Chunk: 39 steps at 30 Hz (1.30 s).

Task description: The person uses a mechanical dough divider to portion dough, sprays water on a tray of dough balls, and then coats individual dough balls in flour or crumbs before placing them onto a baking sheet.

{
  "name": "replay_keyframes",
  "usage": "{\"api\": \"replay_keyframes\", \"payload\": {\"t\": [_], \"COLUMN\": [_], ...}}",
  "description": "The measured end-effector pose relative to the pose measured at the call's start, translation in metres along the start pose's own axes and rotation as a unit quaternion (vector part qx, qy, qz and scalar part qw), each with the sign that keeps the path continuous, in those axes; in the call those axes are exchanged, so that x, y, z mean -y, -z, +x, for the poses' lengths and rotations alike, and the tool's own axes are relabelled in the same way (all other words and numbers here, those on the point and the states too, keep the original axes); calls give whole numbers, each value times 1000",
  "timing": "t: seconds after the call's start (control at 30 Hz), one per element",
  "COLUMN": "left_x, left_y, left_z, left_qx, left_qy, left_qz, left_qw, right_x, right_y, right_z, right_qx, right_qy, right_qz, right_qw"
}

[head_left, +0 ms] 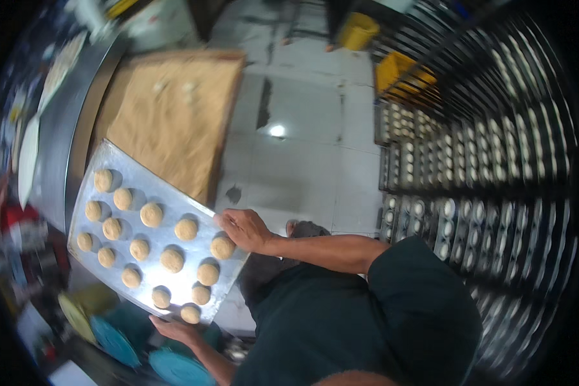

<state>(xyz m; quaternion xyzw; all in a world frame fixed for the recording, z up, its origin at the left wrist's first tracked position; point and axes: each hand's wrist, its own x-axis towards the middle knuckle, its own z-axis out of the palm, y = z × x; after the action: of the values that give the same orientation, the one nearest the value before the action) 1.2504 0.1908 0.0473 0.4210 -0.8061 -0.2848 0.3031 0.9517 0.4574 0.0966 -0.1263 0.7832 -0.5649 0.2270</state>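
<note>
A shallow metal baking tray (163, 237) tilts across my front, held level enough that its load stays in place. Several round, crumb-coated dough balls (172, 260) stand on it in loose rows. Around the tray's right-hand edge, the fingers of my right hand (246, 229) are closed. My left hand (175, 330) supports the near edge from below, its fingers partly hidden under the metal. Beyond the tray, and partly covered by it, lies a wide wooden-sided bin of tan crumbs (167, 132). A few pale dough balls (189, 90) sit in those crumbs.
Tall dark racks (473, 190) on the right hold several trays of pale dough pieces. A steel counter (87, 109) borders the bin on the left. A yellow bucket (359, 32) and yellow crate (402, 74) stand far off. Teal round tubs (116, 340) sit lower left.
</note>
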Motion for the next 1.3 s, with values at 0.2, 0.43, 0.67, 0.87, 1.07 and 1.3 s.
{"api": "replay_keyframes", "payload": {"t": [0.2, 0.43, 0.67, 0.87, 1.07, 1.3], "left_x": [-187, -356, -493, -614, -643, -656], "left_y": [-58, -298, -555, -699, -848, -994], "left_z": [-44, -14, -54, -132, -210, -294], "left_qx": [90, 420, 394, 627, 687, 677], "left_qy": [134, -170, -513, -355, -396, -498], "left_qz": [-165, -32, -230, -95, -30, -16], "left_qw": [973, 891, 727, 687, 609, 542], "right_x": [-16, -119, -193, -256, -363, -496], "right_y": [171, 293, 382, 424, 457, 483], "right_z": [-104, -97, -88, -43, 10, 70], "right_qx": [-223, -473, -618, -632, -602, -649], "right_qy": [33, -88, -234, -295, -212, -151], "right_qz": [48, 55, 63, 417, 676, 694], "right_qw": [973, 875, 748, 583, 368, 273]}}
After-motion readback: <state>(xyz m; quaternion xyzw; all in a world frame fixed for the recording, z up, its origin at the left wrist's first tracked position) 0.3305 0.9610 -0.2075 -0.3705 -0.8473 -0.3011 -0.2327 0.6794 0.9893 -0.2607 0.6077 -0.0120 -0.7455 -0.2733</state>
